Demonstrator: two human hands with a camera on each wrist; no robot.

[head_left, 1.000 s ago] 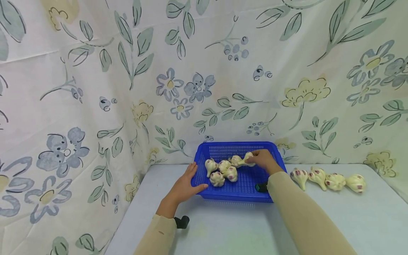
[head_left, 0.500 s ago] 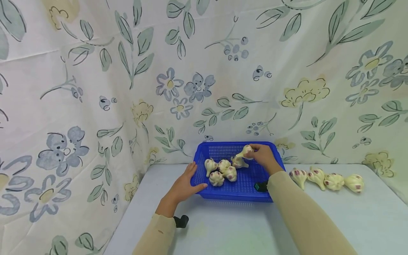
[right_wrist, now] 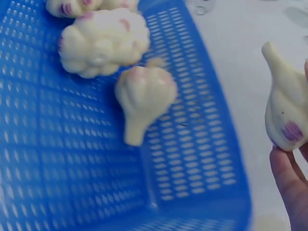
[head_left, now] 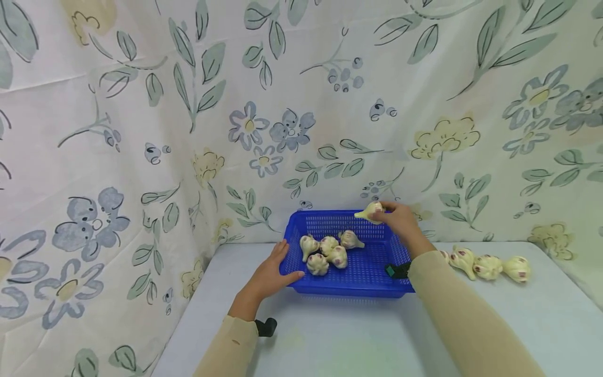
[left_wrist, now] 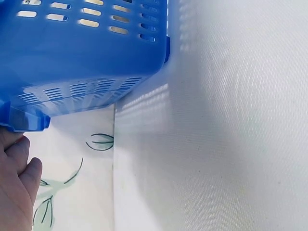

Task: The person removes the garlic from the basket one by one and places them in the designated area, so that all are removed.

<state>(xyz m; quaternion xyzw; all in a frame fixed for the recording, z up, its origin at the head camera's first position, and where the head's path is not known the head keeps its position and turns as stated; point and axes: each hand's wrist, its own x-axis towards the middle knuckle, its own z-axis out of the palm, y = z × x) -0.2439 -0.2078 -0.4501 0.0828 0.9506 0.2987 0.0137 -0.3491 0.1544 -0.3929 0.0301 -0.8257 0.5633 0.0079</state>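
My right hand [head_left: 399,219] pinches a garlic bulb [head_left: 374,211] above the back right rim of the blue plastic basket [head_left: 348,289]. The bulb's stem points left in the head view; in the right wrist view this garlic bulb [right_wrist: 284,108] shows a purple patch near the fingertips. My left hand [head_left: 270,271] rests on the basket's left side, fingers stretched along the rim and thumb at the front corner. In the left wrist view its fingers [left_wrist: 31,175] touch the underside of the rim. Several garlic bulbs [head_left: 337,256] lie grouped in the basket's left half.
More garlic bulbs [head_left: 488,267] lie in a row on the white table [head_left: 348,335] right of the basket, partly behind the right sleeve [head_left: 461,309]. A floral curtain [head_left: 264,199] hangs close behind the basket. Black wrist devices [head_left: 266,328] show at both wrists.
My right hand has lifted the garlic bulb up and to the right, away from the others, to above the basket's back rim. The left hand stays on the basket.
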